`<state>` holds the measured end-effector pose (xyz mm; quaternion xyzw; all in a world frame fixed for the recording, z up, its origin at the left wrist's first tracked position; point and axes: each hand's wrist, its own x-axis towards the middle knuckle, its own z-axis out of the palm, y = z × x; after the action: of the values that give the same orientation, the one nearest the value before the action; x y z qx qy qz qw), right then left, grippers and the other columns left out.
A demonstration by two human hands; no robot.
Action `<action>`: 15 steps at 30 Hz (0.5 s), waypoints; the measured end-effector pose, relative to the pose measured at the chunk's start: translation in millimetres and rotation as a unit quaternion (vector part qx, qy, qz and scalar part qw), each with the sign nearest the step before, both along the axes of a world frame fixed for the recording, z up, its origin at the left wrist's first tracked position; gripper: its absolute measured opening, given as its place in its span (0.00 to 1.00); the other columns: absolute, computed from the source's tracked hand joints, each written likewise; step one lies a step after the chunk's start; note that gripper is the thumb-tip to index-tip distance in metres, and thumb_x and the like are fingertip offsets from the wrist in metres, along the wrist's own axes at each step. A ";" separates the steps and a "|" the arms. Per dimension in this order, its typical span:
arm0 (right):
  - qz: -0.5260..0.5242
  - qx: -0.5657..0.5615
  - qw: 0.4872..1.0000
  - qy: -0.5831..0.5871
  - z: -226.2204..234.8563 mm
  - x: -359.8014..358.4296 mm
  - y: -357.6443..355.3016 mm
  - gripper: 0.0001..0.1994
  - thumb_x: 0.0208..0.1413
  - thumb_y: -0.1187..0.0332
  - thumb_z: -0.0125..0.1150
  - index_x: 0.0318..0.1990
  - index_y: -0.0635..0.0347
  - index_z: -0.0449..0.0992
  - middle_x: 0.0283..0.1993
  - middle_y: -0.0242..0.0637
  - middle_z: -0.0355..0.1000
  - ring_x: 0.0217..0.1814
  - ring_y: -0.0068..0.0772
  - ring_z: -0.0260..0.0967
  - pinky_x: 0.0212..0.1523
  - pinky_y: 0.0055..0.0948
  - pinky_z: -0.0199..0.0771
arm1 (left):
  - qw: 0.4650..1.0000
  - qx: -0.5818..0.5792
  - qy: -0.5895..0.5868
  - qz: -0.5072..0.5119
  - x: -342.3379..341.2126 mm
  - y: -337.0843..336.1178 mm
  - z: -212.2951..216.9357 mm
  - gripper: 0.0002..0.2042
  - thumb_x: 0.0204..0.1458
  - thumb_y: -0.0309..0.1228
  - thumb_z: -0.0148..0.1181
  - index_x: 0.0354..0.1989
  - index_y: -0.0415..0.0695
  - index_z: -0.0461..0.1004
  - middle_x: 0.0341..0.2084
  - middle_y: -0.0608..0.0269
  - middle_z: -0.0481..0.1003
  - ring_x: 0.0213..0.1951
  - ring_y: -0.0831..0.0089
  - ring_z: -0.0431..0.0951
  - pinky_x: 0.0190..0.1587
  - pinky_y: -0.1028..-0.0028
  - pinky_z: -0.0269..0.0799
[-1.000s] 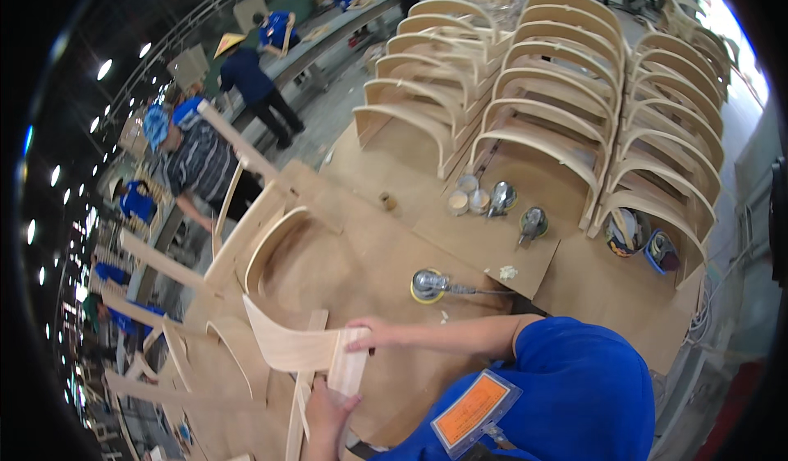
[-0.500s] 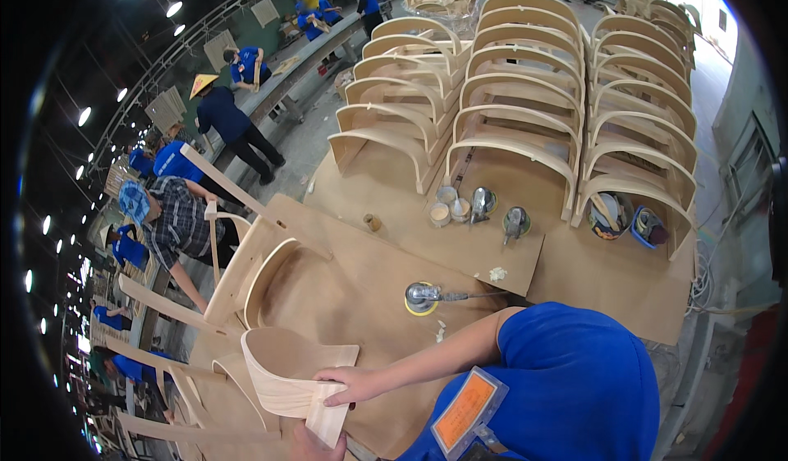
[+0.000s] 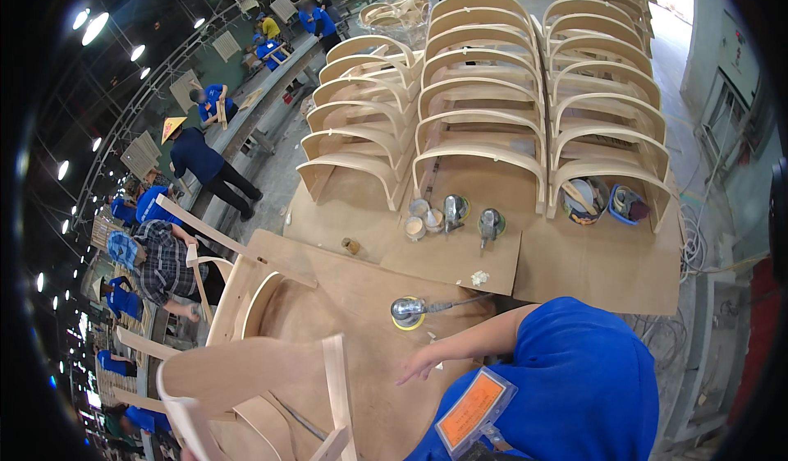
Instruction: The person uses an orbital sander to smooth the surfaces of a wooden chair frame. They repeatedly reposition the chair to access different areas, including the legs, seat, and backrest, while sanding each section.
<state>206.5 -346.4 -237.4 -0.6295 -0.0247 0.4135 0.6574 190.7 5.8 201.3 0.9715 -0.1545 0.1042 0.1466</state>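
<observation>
A pale wooden chair frame [image 3: 246, 372] with a broad curved back and straight legs is tilted up at the lower left, its near side smeared by motion. Beside it, my right hand [image 3: 420, 364] is open over the brown-covered table [image 3: 373, 350], fingers stretched out and apart from the wood. Of my left hand, at most a blurred sliver shows at the bottom edge by the frame; its fingers are hidden. The nearest tool to my right hand is a round sander [image 3: 408, 311] with a yellow-edged pad, lying beyond it with its hose trailing right.
Stacked curved chair frames [image 3: 480, 91] fill the far side in rows. Before them lie two more sanders [image 3: 491, 225], small cups [image 3: 417, 224], a bucket [image 3: 581, 201] and a blue basket [image 3: 628, 205]. Across the left side, a person in a plaid shirt [image 3: 164, 260] stands near other chair parts.
My right hand has let go of the chair frame and drawn back to the right. The frame has turned and risen, so its legs show. The view has shifted slightly.
</observation>
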 end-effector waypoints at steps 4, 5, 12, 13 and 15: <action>-0.106 -0.027 0.988 -0.109 9.5 8.7 27.1 0.53 0.44 0.46 0.67 0.67 0.63 0.39 0.65 0.53 0.52 0.66 0.46 0.53 0.62 0.39 0.60 | 0.987 -0.163 0.004 0.002 -20.6 16.9 48.3 0.31 0.48 0.34 0.63 0.58 0.33 0.60 0.48 0.49 0.67 0.49 0.59 0.68 0.54 0.64 0.62; -0.118 0.073 0.980 -0.145 22.6 16.1 33.3 0.51 0.44 0.47 0.68 0.66 0.64 0.41 0.64 0.52 0.53 0.66 0.44 0.54 0.61 0.37 0.60 | 0.984 -0.177 -0.014 0.010 -24.4 20.9 53.2 0.31 0.47 0.36 0.63 0.58 0.34 0.60 0.48 0.49 0.68 0.49 0.59 0.68 0.54 0.64 0.62; -0.288 0.288 0.908 -0.097 129.7 37.0 -16.1 0.28 0.51 0.64 0.65 0.57 0.62 0.60 0.53 0.36 0.66 0.58 0.30 0.62 0.55 0.32 0.67 | 0.956 -0.247 -0.151 0.053 -61.5 46.0 52.2 0.33 0.46 0.44 0.61 0.58 0.37 0.59 0.47 0.52 0.68 0.49 0.60 0.67 0.53 0.63 0.62; -0.262 0.344 0.896 -0.102 140.8 47.6 -23.4 0.26 0.51 0.66 0.65 0.55 0.62 0.64 0.53 0.34 0.67 0.57 0.29 0.63 0.54 0.32 0.68 | 0.950 -0.256 -0.168 0.057 -67.6 52.7 49.0 0.34 0.45 0.45 0.61 0.58 0.38 0.59 0.46 0.53 0.68 0.49 0.61 0.67 0.53 0.63 0.62; -0.348 0.290 0.885 -0.109 157.1 67.9 -22.7 0.23 0.49 0.71 0.65 0.54 0.62 0.67 0.52 0.33 0.70 0.55 0.30 0.67 0.54 0.33 0.69 | 0.937 -0.278 -0.203 0.065 -86.1 74.4 38.3 0.35 0.45 0.48 0.61 0.57 0.39 0.59 0.46 0.54 0.68 0.49 0.61 0.67 0.53 0.63 0.62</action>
<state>274.4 -369.1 -80.3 -0.4201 0.0054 0.0613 0.9054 104.6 80.2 239.7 0.8583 -0.0823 0.3471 0.3689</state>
